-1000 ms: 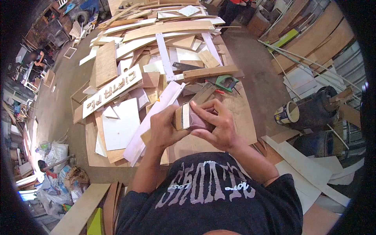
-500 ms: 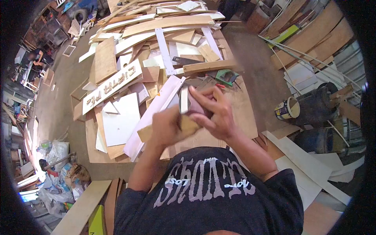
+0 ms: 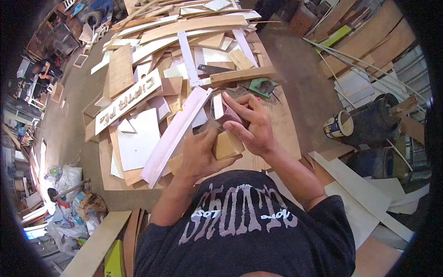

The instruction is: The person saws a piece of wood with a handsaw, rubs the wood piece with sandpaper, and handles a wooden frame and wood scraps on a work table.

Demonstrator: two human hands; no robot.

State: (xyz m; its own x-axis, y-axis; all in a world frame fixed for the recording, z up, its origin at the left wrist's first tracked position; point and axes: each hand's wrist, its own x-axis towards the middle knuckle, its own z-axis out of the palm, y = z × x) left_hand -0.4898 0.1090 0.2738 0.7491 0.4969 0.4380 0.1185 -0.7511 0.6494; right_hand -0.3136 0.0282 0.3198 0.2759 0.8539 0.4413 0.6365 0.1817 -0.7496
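Note:
My left hand [image 3: 198, 154] is closed around a light wooden piece [image 3: 229, 144], whose squared end points to the right. A longer pale part of it shows below the hand. In my right hand [image 3: 258, 129] is a sanding block [image 3: 226, 113], a pale core with brownish sandpaper wrapped round it. My thumb and fingers grip its right side. The block is just above the wooden piece; I cannot tell whether they touch. Left of both hands lies a long pale pinkish-white board [image 3: 177, 134].
Offcuts cover the table [image 3: 286, 129], among them a board with cut-out letters [image 3: 129, 104]. A green tool [image 3: 263, 87] lies beyond my right hand. On the floor stand a bucket [image 3: 339, 124] and plastic bags [image 3: 69, 184]. Far left, another person [image 3: 44, 69] works.
My left hand has shifted slightly down, and more of the wooden piece's end shows. The sanding block has separated a little from it. The blur on my hands has lessened.

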